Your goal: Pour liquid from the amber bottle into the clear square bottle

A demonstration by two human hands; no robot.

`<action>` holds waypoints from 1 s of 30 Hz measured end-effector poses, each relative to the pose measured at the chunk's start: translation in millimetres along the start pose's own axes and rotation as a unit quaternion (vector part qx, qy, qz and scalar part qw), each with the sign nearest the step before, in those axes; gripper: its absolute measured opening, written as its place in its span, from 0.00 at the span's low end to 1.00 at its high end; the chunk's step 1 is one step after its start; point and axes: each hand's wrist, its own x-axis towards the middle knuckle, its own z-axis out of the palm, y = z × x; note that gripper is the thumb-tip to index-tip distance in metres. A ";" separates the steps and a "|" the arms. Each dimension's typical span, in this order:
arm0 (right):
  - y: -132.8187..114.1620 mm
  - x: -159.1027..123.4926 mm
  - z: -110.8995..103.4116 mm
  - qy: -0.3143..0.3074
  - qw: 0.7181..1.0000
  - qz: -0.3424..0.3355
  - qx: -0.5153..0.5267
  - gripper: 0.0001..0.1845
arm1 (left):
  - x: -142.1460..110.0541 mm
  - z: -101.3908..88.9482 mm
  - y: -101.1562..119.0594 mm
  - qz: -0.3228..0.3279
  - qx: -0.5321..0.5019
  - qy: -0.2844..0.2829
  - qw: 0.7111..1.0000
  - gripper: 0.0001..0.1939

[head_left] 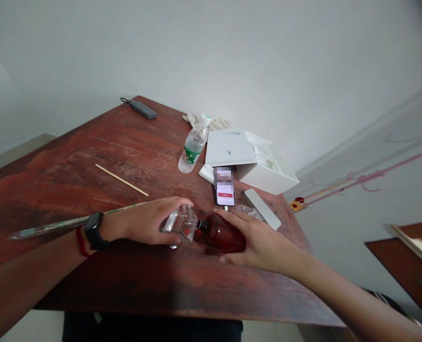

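Note:
My left hand (pixel 161 218) is wrapped round a clear, faceted cup-like container (pixel 182 223), which is tilted over on its side just above the table. Fingers and thumb of my right hand (pixel 253 237) close round a glossy dark red bottle (pixel 222 233), also tipped sideways. The bottle's black neck (pixel 202 224) points left at the clear container and meets or nearly meets its edge; I cannot tell whether they touch. Some small shiny drops or a clear bit lie under my left thumb.
Beyond my hands are a phone (pixel 225 187) with a lit screen, a labelled water bottle (pixel 193 145), and a white box (pixel 267 164). A wooden stick (pixel 121 180) lies left, a grey device (pixel 143 109) far left. A pale flat bar (pixel 263 209) sits by my right hand.

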 end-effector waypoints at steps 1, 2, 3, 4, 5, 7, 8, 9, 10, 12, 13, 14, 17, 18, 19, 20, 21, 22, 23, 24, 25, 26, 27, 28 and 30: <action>-0.3 0.0 -0.2 -0.001 1.000 0.000 0.000 0.56 | 0.2 -0.2 0.2 -0.001 0.001 0.000 1.000 0.39; -0.6 0.1 -0.5 -0.002 1.000 0.002 -0.001 0.56 | 0.3 -0.5 0.5 -0.001 0.000 0.001 1.000 0.39; -1.0 0.2 -0.7 -0.003 1.000 0.003 -0.003 0.56 | 0.5 -0.8 0.9 -0.001 -0.002 0.001 1.000 0.39; -1.4 0.4 -1.0 -0.005 1.000 0.005 -0.004 0.56 | 0.7 -1.0 1.3 0.000 -0.004 0.001 1.000 0.39; -1.9 0.6 -1.2 -0.006 1.000 0.006 -0.003 0.55 | 0.8 -1.2 1.6 0.004 -0.007 0.001 1.000 0.38; -2.5 1.0 -1.4 -0.007 1.000 0.008 0.000 0.55 | 1.0 -1.1 2.1 0.010 -0.011 0.002 1.000 0.37; -2.8 1.1 -1.4 -0.006 1.000 0.009 0.002 0.55 | 1.0 -0.9 2.3 0.009 -0.010 0.003 1.000 0.37; -2.9 1.1 -1.4 -0.006 1.000 0.010 0.003 0.55 | 1.0 -0.7 2.3 0.007 -0.007 0.004 1.000 0.38; -2.9 1.2 -1.3 -0.006 1.000 0.011 0.003 0.55 | 1.0 -0.6 2.4 0.003 -0.004 0.006 1.000 0.38; -2.8 1.2 -1.2 -0.005 1.000 0.012 0.002 0.55 | 1.1 -0.7 2.7 -0.001 -0.001 0.004 1.000 0.39; -2.8 1.2 -1.2 -0.005 1.000 0.011 0.002 0.55 | 1.1 -1.0 2.9 -0.001 -0.002 0.002 1.000 0.38; -2.9 1.3 -1.2 -0.006 1.000 0.011 0.002 0.55 | 1.2 -1.3 3.2 0.000 -0.004 0.001 1.000 0.38; -3.6 1.7 -1.7 -0.011 1.000 0.015 0.002 0.56 | 1.2 -2.5 4.0 -0.001 -0.006 -0.001 1.000 0.37; -3.9 1.8 -2.0 -0.013 1.000 0.017 0.001 0.56 | 1.2 -2.8 4.2 -0.004 -0.005 -0.002 1.000 0.37; -4.2 1.9 -2.3 -0.015 1.000 0.019 0.000 0.56 | 1.1 -2.9 4.2 -0.008 -0.003 -0.004 1.000 0.38; -4.5 2.0 -2.6 -0.017 1.000 0.021 -0.001 0.56 | 1.1 -2.9 4.2 -0.012 -0.002 -0.005 1.000 0.38; -4.8 2.1 -2.9 -0.017 1.000 0.022 -0.001 0.55 | 1.1 -2.8 4.2 -0.013 -0.002 -0.005 1.000 0.38; -5.0 2.1 -3.1 -0.018 1.000 0.021 -0.001 0.55 | 1.1 -2.7 4.1 -0.013 -0.004 -0.004 1.000 0.38; -5.1 2.1 -3.3 -0.018 1.000 0.019 0.000 0.55 | 1.1 -2.4 4.0 -0.010 -0.006 -0.004 1.000 0.37; -5.0 2.0 -3.4 -0.017 1.000 0.018 0.001 0.54 | 1.2 -2.2 3.9 -0.006 -0.008 -0.003 1.000 0.36; -4.9 1.9 -3.4 -0.016 1.000 0.017 0.001 0.54 | 1.2 -1.9 3.7 -0.002 -0.009 -0.002 1.000 0.36; -4.7 1.7 -3.3 -0.015 1.000 0.015 0.002 0.54 | 1.2 -1.6 3.5 0.002 -0.009 -0.001 1.000 0.36; -4.4 1.6 -3.2 -0.014 1.000 0.013 0.002 0.55 | 1.2 -1.4 3.2 0.003 -0.008 0.001 1.000 0.36; -4.2 1.5 -3.1 -0.012 1.000 0.011 0.002 0.55 | 1.2 -1.2 3.0 0.003 -0.005 0.002 1.000 0.37; -3.8 1.5 -2.9 -0.011 1.000 0.009 0.002 0.56 | 1.1 -1.1 2.8 0.003 -0.002 0.003 1.000 0.37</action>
